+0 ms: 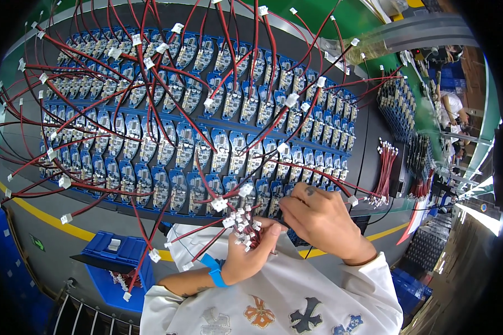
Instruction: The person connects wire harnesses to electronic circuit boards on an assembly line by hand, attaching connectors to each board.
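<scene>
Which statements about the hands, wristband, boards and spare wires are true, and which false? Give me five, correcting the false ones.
1. The left hand holds a bunch of white connectors. True.
2. The wristband is worn on the right. False: the blue wristband is on the left.
3. The right hand is at the near edge of the circuit boards. True.
4. The boards are mainly red. False: they are mainly blue.
5. A red wire bundle lies right of the boards. True.
</scene>
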{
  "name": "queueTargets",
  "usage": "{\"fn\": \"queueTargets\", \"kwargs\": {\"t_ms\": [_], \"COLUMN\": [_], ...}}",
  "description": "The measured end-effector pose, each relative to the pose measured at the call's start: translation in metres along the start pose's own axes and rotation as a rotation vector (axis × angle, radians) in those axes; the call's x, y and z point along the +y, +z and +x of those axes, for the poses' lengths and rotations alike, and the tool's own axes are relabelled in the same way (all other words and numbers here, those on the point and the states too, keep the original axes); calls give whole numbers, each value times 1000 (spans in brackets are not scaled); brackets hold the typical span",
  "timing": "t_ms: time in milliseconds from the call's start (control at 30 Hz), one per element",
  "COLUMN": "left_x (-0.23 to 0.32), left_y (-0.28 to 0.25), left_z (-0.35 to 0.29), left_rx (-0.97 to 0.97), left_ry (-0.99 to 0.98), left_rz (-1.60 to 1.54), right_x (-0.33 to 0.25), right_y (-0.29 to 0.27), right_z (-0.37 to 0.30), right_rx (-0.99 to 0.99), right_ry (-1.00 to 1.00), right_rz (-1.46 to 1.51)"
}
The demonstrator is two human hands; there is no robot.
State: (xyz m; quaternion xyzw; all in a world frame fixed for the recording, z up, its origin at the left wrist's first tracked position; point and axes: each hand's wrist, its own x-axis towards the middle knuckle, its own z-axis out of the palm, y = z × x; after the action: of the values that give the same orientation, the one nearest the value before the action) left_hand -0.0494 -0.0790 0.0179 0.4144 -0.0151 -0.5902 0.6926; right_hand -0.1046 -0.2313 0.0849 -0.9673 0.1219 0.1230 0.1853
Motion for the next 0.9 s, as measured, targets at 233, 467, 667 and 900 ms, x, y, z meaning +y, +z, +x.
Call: {"fn": "queueTargets", "kwargs": {"t_ms": [233, 467, 667, 900], "left_x": [-1, -3, -17, -14], "left_y": [-1, -1, -9, 15], "left_z": [-1, -4, -8, 13], "left_rx": [19, 27, -196, -779], "left_ry": [23, 30, 48, 40], "left_rz": [-8, -66, 284, 697], "right_x": [-12, -15, 1, 14], "right_y": [-7, -12, -35, -65], "right_z": [12, 21, 1, -85], "right_rx": [-157, -226, -10, 1201], "right_ry": [-104, -179, -299, 146], "right_rz": [-180, -172, -152, 408]}}
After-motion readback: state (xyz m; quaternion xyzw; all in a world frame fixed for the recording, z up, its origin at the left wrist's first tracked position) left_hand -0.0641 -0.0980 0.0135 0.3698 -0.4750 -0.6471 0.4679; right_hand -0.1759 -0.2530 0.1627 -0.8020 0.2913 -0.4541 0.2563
